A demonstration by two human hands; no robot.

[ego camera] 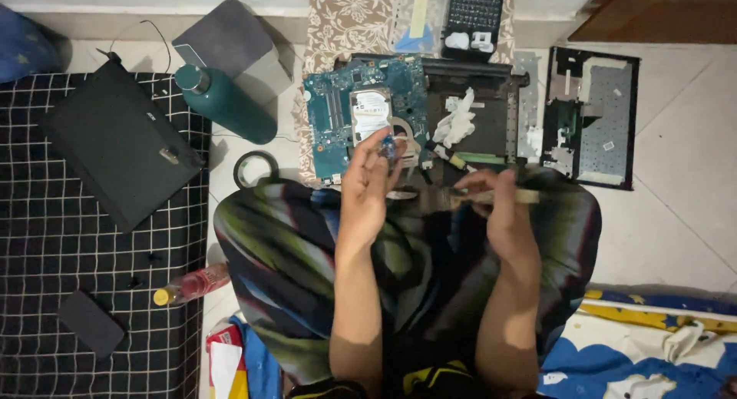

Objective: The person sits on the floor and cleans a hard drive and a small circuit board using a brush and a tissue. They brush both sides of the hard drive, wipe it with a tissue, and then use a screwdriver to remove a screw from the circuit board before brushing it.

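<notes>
1. Left hand (367, 185) raised over the lap, fingers pinched shut on a small blue part (388, 147), held just in front of the opened laptop base (476, 115) on the floor.
2. Right hand (499, 207) closed around a thin brush (491, 196), lying across the lap, bristle end pointing toward the blue part.
3. Blue part: probably light, stiff and fragile; best pinched by its edges, as now, away from any contacts.
4. Brush: light, rigid handle, soft tip; easy to steer from mid-handle.
5. Teal circuit board (338, 115) in the base, with a silver hard drive (371, 111) on top bearing a white rectangular label.
6. Crumpled white wipe (459, 122) inside the dark half of the base.
7. Detached keyboard frame (591, 119) to the right, small white stickers on its grey plate.
8. Green bottle (226, 103), tape roll (256, 168) and closed black laptop (119, 142) to the left; red bottle with yellow cap (192, 285) lower down.
</notes>
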